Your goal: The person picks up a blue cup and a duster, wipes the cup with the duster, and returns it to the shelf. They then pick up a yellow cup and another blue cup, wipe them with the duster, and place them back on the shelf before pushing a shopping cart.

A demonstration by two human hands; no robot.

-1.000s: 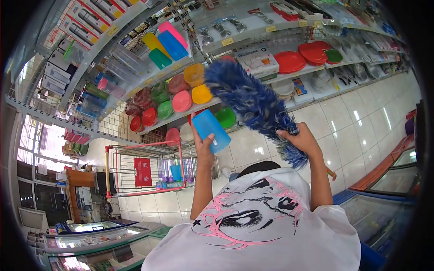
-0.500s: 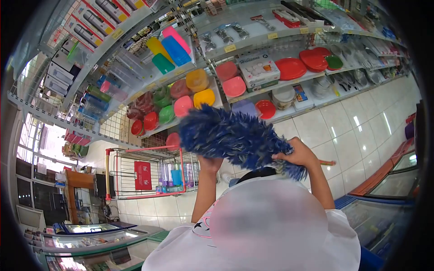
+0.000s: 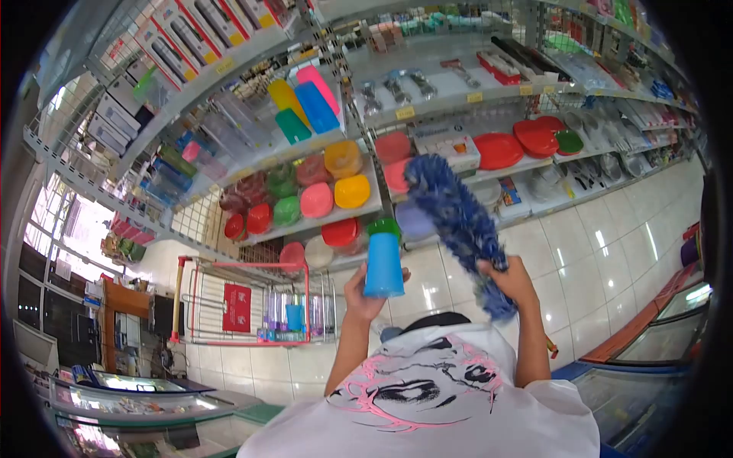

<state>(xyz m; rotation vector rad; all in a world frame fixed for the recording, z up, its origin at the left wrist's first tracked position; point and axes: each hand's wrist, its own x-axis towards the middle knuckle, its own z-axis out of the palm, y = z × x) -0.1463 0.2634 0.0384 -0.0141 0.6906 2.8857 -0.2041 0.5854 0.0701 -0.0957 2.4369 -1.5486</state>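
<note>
My left hand is wrapped round a blue plastic cup and holds it in front of the lower shelf. A green piece shows at the cup's far end. In my right hand is a fluffy blue duster, gripped near its lower end. The duster slants up and to the left, and its head overlaps a pink bowl and a white box on the shelf. Part of its handle shows beyond my right forearm.
Shelves ahead carry colourful bowls, upright cups, red plates and packed utensils. A shopping cart with a red sign stands at the left on the tiled floor. Glass-topped freezers flank me on both sides.
The duster has swung from lying across both hands to a steeper slant at the right. The blue cup now shows in my left hand, which the duster partly covered before.
</note>
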